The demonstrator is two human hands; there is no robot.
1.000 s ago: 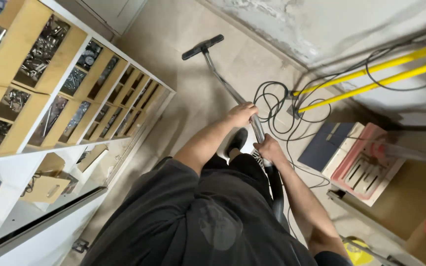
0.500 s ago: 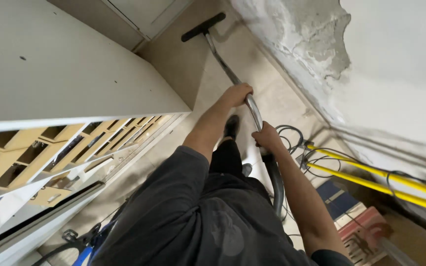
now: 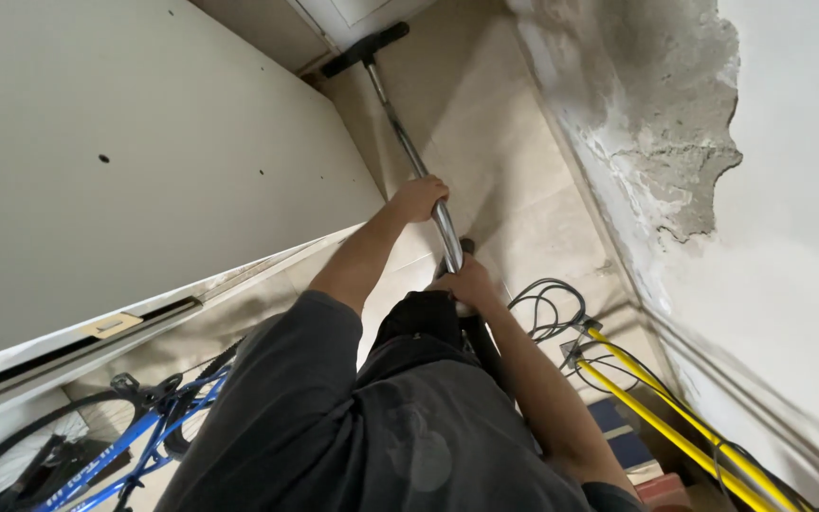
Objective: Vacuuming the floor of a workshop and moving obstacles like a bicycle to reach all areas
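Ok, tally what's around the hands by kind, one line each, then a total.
Hands on the metal tube: 2, left hand and right hand
Vacuum wand with floor head: 1
Yellow poles: 2
Blue bicycle: 1
Bundle of dark cables: 1
Total: 7

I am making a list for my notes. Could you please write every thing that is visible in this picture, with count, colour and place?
vacuum tube: one, silver metal, running from the hands up the floor
floor nozzle: one, black, at the far end of the tube, near a white door
floor: one, beige tiles, centre
cabinet side: one, white panel, left
wall: one, white with a grey peeled patch, right
cables: a tangle, black, on the floor by the wall
yellow bars: two, lower right
bicycle: one, blue, lower left
left hand: gripping the tube higher up
right hand: gripping the tube lower down
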